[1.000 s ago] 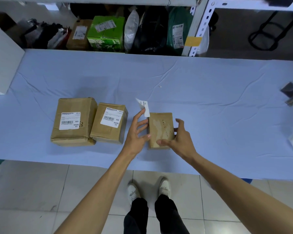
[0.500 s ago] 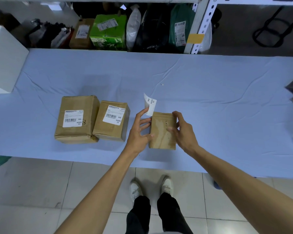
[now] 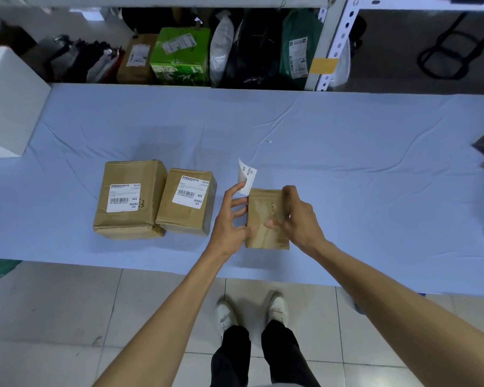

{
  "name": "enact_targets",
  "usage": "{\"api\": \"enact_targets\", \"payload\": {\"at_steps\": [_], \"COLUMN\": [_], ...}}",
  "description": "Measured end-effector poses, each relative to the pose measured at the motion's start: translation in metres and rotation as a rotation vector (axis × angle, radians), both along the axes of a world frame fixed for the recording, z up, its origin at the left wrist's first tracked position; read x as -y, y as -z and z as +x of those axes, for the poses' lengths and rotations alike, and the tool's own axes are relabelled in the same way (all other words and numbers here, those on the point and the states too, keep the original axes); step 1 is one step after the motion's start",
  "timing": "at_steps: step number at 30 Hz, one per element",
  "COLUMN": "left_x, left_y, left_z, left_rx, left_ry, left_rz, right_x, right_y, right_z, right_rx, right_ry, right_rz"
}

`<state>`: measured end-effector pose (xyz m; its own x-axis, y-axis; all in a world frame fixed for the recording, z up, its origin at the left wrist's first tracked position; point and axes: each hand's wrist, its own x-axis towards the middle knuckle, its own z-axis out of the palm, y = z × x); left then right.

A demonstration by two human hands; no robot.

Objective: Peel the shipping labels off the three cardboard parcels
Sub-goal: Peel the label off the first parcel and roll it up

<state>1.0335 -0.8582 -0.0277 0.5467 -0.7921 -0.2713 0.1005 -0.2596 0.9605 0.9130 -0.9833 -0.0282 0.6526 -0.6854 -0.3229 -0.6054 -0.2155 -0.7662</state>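
I see three cardboard parcels in a row near the front edge of the worktop, which is covered with a pale blue cloth. The left hand pinches the peeled label between thumb and forefinger; the label stands up curled above the far left corner of the small parcel, and I cannot tell whether its lower edge still clings to the cardboard. The other fingers of that hand are spread and lie against the parcel's left side. The right hand presses down on the small parcel from the right, fingers together over its far right corner and thumb across its top face. The top of this parcel shows bare cardboard with a paler patch.

Just left of the left hand sits the middle parcel, its label flat on top. It touches the large parcel at the left end, whose label also lies flat. Both are apart from either hand.

A white block stands at the far left of the worktop. Behind the worktop, a shelf holds a green box and several bagged packages.
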Motion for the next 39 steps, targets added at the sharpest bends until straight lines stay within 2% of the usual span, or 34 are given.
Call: {"api": "enact_targets", "payload": {"at_steps": [5,8,14,24,28,30,33,39], "left_x": [-0.003,-0.003,-0.002,-0.001,-0.001,0.000,0.002,0.006], "left_y": [0.003,0.002,0.001,0.000,0.001,0.001,0.000,-0.013], "left_z": [0.001,0.001,0.003,0.004,0.004,0.006,0.008,0.010], "left_rx": [-0.004,-0.011,-0.021,-0.048,-0.053,-0.058,-0.073,-0.103], "left_ry": [-0.001,0.004,0.028,0.018,0.016,0.011,0.004,-0.128], "left_rz": [0.011,-0.002,0.004,0.019,0.034,0.038,0.044,0.042], "right_x": [0.005,0.005,-0.007,-0.004,0.005,0.008,0.011,0.017], "right_y": [-0.002,-0.003,-0.003,-0.003,0.002,0.005,0.010,0.008], "right_z": [0.000,0.000,0.011,0.012,0.011,0.009,0.004,0.001], "right_rx": [-0.011,-0.149,-0.251,-0.088,-0.033,-0.056,-0.121,-0.177], "right_ry": [0.128,-0.109,-0.073,0.071,0.171,0.127,0.002,-0.038], "right_rz": [0.152,-0.014,-0.091,-0.074,0.114,0.106,-0.011,0.041]}}
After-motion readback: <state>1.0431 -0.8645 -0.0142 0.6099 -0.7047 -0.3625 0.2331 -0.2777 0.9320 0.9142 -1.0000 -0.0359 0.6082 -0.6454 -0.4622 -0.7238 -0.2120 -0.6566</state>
